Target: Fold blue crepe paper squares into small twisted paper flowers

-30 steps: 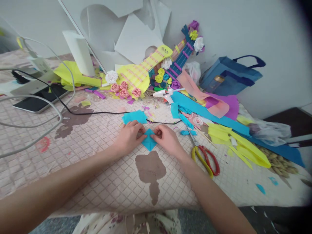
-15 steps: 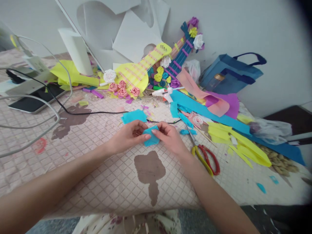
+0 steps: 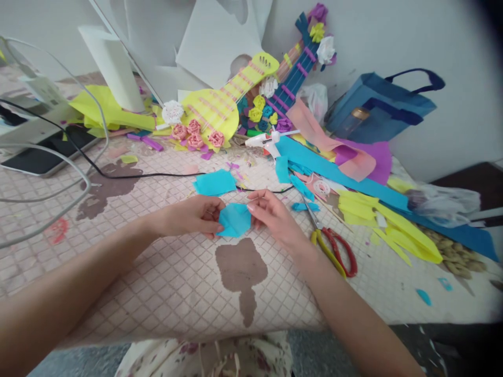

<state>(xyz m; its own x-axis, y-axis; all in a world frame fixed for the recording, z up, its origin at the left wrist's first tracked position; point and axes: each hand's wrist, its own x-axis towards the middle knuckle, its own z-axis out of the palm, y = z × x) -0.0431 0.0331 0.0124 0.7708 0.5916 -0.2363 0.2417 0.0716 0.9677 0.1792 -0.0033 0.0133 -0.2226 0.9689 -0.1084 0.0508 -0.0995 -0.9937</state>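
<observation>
A small folded piece of blue paper [image 3: 234, 220] is held just above the quilted table cover [image 3: 165, 283] between both hands. My left hand [image 3: 192, 215] pinches its left edge, fingers curled together. My right hand [image 3: 273, 217] grips its right edge with thumb and fingertips. A second flat blue paper square [image 3: 214, 183] lies on the cover just behind my hands.
Scissors with yellow and red handles [image 3: 334, 250] lie right of my right hand. A white glue gun [image 3: 265, 140], paper guitars [image 3: 220, 107] with paper roses, coloured paper strips, a blue bag [image 3: 377, 107], a black cord [image 3: 129, 174] and a tablet [image 3: 35, 157] crowd the back.
The blue paper, pressed flat on the cover as a pointed fold a second ago, has been lifted and turned over in both hands; it shows a flatter face now.
</observation>
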